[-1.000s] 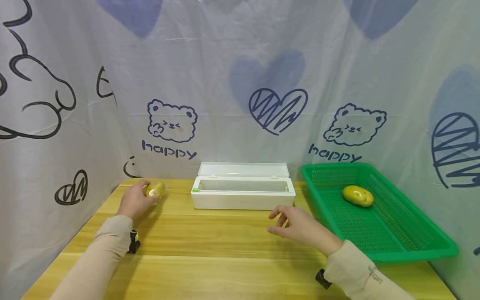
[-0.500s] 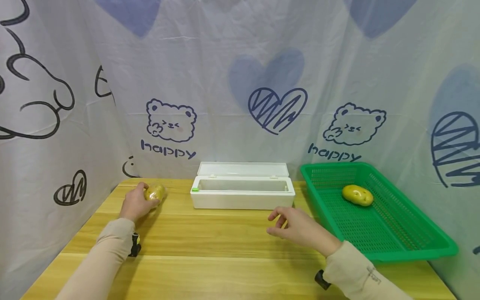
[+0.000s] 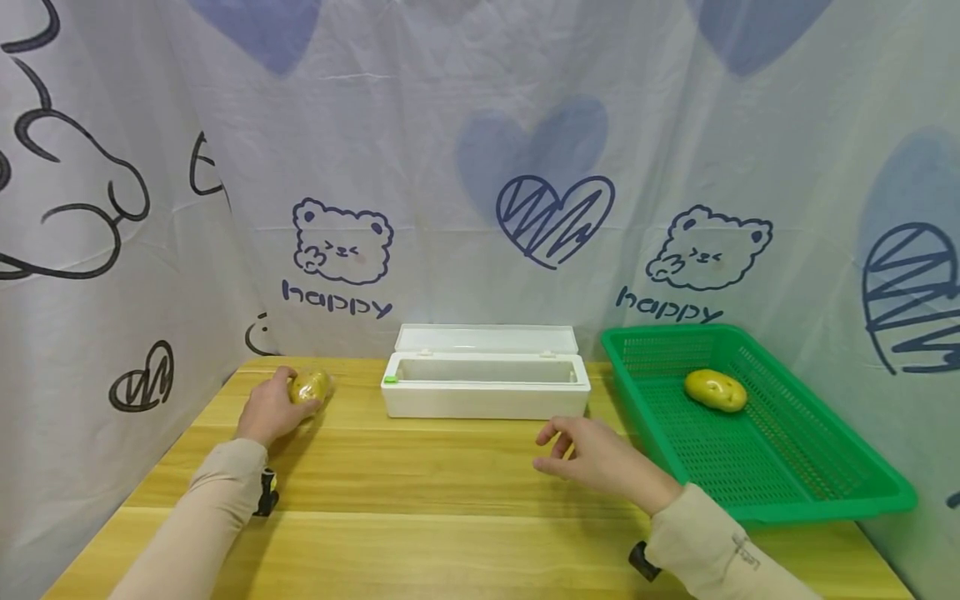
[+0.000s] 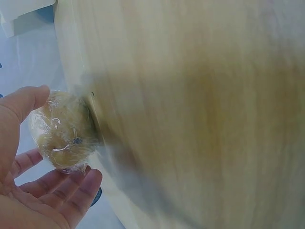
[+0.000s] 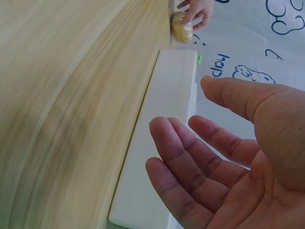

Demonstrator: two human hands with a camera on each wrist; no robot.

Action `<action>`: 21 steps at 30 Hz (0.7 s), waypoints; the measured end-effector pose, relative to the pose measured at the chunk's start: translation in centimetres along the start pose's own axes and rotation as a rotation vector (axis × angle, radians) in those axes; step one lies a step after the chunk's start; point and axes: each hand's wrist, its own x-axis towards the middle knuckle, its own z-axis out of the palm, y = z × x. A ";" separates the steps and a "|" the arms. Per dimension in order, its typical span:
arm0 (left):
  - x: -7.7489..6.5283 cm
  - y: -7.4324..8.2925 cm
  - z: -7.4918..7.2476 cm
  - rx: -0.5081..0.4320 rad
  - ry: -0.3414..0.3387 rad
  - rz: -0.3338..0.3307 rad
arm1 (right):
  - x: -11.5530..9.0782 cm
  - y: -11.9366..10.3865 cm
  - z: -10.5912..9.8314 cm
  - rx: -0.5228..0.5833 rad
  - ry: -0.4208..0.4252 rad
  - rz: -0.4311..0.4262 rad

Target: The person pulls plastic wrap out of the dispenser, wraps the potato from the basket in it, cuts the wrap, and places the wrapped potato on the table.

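Note:
At the table's far left, my left hand holds a yellow potato wrapped in clear cling film. Its thumb lies at one side of the potato and its fingers at the other. The left wrist view shows the wrapped potato right at the table surface, the film crinkled and shiny. My right hand hovers in front of the right end of a white box, fingers loosely bent, nothing in them. That long box stands with its lid raised at the back and a green slider on its left end.
A green plastic basket stands on the right, with an unwrapped-looking potato inside. Its near left wall is close beside my right forearm. A printed white curtain hangs behind and along the sides of the wooden table.
My left hand and the wrapped potato have come slightly down and nearer, then stayed almost still. The right hand has barely moved.

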 end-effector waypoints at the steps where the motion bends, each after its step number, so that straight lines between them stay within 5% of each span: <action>1: 0.0 0.0 0.0 0.001 -0.003 -0.001 | 0.0 0.0 0.0 0.002 -0.002 0.001; 21: -0.1 1.0 -0.9 0.008 0.011 0.033 | 0.0 0.2 0.0 0.013 -0.001 0.005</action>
